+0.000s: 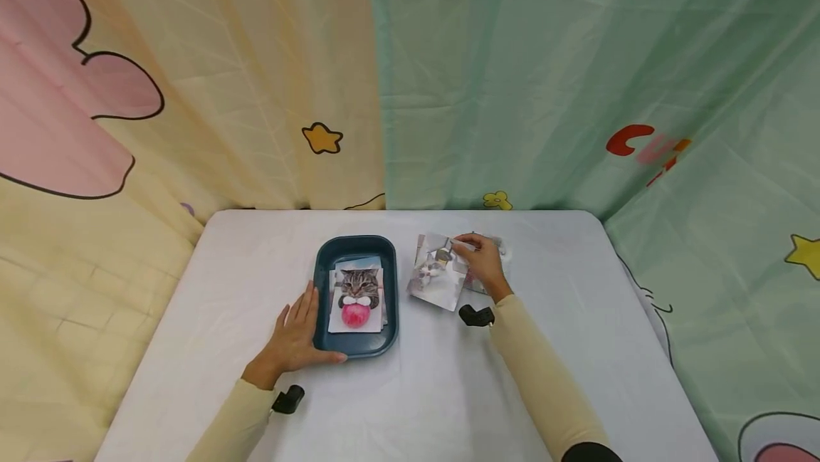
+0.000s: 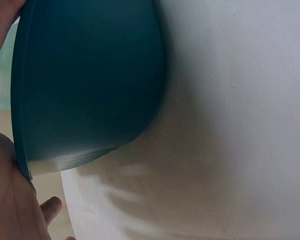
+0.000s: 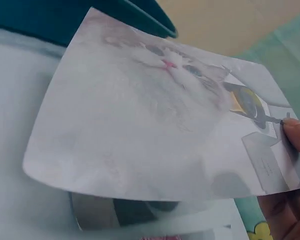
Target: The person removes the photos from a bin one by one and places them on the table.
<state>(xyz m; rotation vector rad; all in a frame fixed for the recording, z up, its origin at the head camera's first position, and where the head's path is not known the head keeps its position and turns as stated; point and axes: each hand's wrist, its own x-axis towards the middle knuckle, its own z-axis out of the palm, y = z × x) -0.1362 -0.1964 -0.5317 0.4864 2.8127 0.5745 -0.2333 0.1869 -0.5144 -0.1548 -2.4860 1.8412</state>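
Observation:
My right hand (image 1: 482, 260) pinches a photo card (image 1: 438, 278) of a pale cat by its far right edge. In the right wrist view the thumb lies on the picture side of the card (image 3: 155, 115), fingers beneath, and the card is tilted above others. A dark blue tray (image 1: 355, 241) stands left of it, holding a small stack of cards topped by a tabby cat picture (image 1: 356, 298) with a pink ball. My left hand (image 1: 295, 334) rests with fairly straight fingers against the tray's left side and near left corner; its palm meets the rim in the left wrist view.
More cards (image 1: 504, 248) lie on the table under and beyond my right hand. The white-covered table (image 1: 410, 405) ends at a patterned curtain (image 1: 448, 92) behind. Black wrist devices (image 1: 477, 315) sit at both sleeves.

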